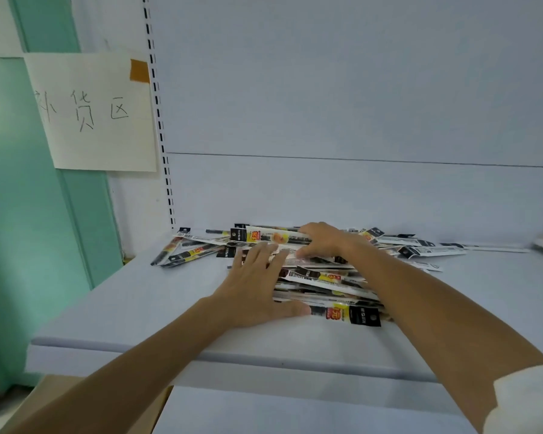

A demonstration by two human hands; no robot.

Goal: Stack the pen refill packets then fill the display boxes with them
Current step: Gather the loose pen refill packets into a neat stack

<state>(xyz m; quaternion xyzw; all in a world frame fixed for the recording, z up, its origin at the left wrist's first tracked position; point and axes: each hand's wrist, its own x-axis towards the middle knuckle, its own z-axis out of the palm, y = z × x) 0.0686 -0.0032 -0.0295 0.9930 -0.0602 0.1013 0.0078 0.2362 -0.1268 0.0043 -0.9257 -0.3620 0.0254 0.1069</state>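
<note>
Nearest thing is the left hand, flat and fingers spread, pressed against the left ends of the pen refill packets, whose long axis runs left to right across the pale shelf. So I'd guess squaring them up means pushing rightward from that side. Further back the right hand is curled loosely over the top packets, not really clamped. They're thin, glossy, slippery-looking sleeves, with more strays fanned out behind by the back panel.
</note>
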